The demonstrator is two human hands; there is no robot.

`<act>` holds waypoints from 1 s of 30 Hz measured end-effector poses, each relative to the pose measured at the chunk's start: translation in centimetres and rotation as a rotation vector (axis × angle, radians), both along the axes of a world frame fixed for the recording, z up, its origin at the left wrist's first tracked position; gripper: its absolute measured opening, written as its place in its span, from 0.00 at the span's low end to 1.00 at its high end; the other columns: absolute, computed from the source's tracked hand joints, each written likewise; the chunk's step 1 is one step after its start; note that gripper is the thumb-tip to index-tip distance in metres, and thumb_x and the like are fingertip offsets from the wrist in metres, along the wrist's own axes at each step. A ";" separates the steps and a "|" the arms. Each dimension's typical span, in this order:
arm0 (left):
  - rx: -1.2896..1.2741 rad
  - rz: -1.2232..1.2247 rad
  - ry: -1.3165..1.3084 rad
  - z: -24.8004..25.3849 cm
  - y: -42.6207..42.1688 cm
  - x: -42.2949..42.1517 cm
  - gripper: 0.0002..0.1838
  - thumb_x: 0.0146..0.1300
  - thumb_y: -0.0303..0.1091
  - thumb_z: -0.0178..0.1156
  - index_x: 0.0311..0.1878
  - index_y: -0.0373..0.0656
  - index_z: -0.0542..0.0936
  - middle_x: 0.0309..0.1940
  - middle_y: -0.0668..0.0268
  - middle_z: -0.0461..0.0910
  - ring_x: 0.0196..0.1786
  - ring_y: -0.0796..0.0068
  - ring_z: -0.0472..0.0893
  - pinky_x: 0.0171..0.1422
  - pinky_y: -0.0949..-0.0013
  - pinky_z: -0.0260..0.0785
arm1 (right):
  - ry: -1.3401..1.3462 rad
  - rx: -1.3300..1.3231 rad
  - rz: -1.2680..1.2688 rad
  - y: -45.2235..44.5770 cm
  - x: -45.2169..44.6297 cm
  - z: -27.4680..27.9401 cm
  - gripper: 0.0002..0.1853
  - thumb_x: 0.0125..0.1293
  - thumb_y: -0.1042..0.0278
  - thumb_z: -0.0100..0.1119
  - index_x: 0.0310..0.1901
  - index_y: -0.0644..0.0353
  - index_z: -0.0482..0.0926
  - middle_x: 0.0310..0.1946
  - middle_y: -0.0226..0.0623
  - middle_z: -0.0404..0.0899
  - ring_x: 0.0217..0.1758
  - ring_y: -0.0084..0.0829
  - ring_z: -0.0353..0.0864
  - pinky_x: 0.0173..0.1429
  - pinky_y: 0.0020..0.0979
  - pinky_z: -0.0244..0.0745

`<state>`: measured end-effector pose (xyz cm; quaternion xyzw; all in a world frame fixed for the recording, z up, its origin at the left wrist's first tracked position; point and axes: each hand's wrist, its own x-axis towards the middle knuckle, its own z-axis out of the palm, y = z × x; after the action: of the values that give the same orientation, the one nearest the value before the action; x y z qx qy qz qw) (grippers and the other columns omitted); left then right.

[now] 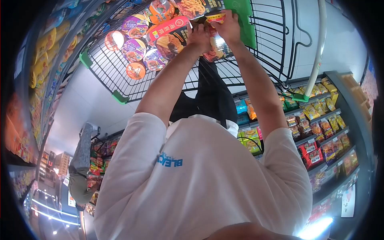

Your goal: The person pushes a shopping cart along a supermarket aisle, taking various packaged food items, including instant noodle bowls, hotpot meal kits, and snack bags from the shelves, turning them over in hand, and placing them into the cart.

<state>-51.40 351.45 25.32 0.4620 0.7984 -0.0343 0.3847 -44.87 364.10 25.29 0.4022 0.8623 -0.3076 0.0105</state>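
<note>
At the top of the view my left hand (199, 38), its fingers bent, lies between a red and black Haidilao food box (170, 35) and a dark food package (218, 49). My right hand (227, 29) is curled over the far end of that package, beside its yellow and red label (216, 18). Both hands appear to grip this package; some fingertips are hidden. Left of them sit several purple-lidded instant noodle cups (135, 26) and orange-lidded cups (136, 70). Another dark box with a noodle picture (196, 8) lies beyond my hands.
The goods are in a black wire shopping cart (114, 82) with green corners and a green panel (243, 24). Packed shelves (324, 132) stand at right, with more packets (44, 56) at left. Another person in grey trousers (83, 148) is at lower left.
</note>
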 end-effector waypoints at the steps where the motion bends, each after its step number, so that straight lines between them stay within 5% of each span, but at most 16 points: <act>1: 0.026 -0.005 0.047 -0.1 -0.1 0.0 0.36 0.53 0.42 0.64 0.66 0.38 0.68 0.59 0.57 0.69 0.70 0.57 0.64 0.77 0.30 0.32 | 0.000 0.004 0.013 0.0 -0.1 -0.4 0.37 0.49 0.54 0.76 0.58 0.54 0.67 0.49 0.51 0.76 0.53 0.51 0.78 0.52 0.44 0.78; 15: 0.156 0.006 0.229 -1.8 -0.3 -0.3 0.27 0.61 0.40 0.54 0.63 0.39 0.71 0.64 0.57 0.68 0.73 0.61 0.59 0.76 0.30 0.33 | -0.285 -0.137 -0.015 0.1 0.6 -6.9 0.42 0.53 0.41 0.69 0.53 0.70 0.60 0.40 0.57 0.83 0.46 0.52 0.85 0.49 0.43 0.80; 18: 0.088 0.029 0.170 -1.6 0.0 -0.3 0.38 0.61 0.39 0.53 0.72 0.34 0.58 0.72 0.55 0.59 0.76 0.56 0.54 0.78 0.33 0.26 | -0.383 -0.170 -0.007 0.9 -1.0 -6.0 0.43 0.52 0.42 0.68 0.53 0.73 0.60 0.42 0.57 0.83 0.48 0.51 0.84 0.52 0.43 0.80; 23: 0.036 -0.006 0.098 -0.4 0.4 -0.7 0.40 0.62 0.41 0.52 0.77 0.44 0.53 0.78 0.62 0.49 0.79 0.59 0.49 0.76 0.30 0.22 | -0.512 -0.146 0.037 1.5 -1.4 -6.5 0.46 0.52 0.41 0.67 0.56 0.77 0.61 0.47 0.58 0.82 0.52 0.50 0.83 0.55 0.41 0.79; 30: -0.004 -0.028 0.015 0.8 0.4 -1.3 0.37 0.62 0.45 0.54 0.75 0.52 0.59 0.75 0.68 0.59 0.79 0.60 0.51 0.74 0.25 0.19 | -0.533 -0.124 0.124 1.6 0.1 -6.6 0.46 0.54 0.41 0.64 0.57 0.79 0.63 0.50 0.57 0.81 0.56 0.51 0.81 0.58 0.41 0.78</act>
<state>-52.72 351.83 26.14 0.4721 0.7945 -0.0449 0.3794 -44.79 365.72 18.74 0.4140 0.8315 -0.2420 0.2803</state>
